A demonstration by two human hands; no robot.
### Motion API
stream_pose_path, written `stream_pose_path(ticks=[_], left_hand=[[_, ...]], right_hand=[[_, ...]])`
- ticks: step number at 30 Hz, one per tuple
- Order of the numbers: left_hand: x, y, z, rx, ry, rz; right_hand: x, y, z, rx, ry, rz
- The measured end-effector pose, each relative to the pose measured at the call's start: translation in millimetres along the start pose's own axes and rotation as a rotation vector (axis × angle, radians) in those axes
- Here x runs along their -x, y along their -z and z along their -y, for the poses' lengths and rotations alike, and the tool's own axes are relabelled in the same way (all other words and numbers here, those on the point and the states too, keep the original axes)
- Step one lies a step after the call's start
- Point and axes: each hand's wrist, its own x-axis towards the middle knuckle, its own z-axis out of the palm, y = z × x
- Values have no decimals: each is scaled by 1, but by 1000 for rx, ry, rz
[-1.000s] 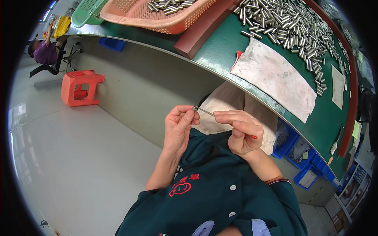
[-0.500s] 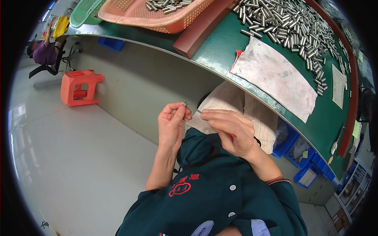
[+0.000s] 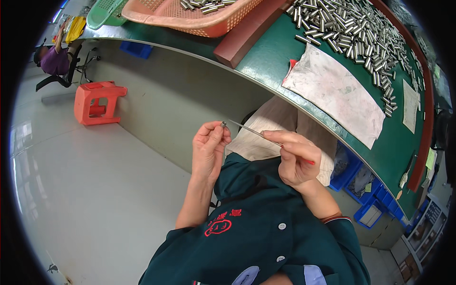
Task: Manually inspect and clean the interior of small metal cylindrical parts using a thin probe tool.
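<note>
Your left hand (image 3: 209,147) pinches one metal piece (image 3: 223,124); your right hand (image 3: 298,156) grips one thin rod (image 3: 246,128). One cloth (image 3: 336,97) lies along the near edge of the table (image 3: 267,57).

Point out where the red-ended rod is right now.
In the head view, the rod is near the centre, held in the right hand, its tip just right of the metal part pinched in the left hand.

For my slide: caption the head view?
Left hand pinches a small metal part; right hand holds a thin red-ended rod.
</note>
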Motion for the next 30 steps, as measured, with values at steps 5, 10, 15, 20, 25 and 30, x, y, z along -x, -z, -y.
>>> stream_pose_path(ticks=[5, 10, 15, 20, 25, 30], left_hand=[[1, 0, 3, 19, 52, 41], [2, -4, 3, 1, 60, 46], [3, -5, 2, -15, 59, 42], [3, -4, 1, -91, 63, 33], [1, 8, -6, -79, 81, 82], [2, 1, -3, -86, 48, -13]], right_hand=[[6, -8, -5, -176, -87, -98], [7, -7, -7, -188, -117, -66], [8, -7, -8, -160, -123, -16], [9, -7, -10, -99, -39, 38], [-2, -3, -9, -59, 26, 77], [-1, 3, -11, -129, 62, 21]])
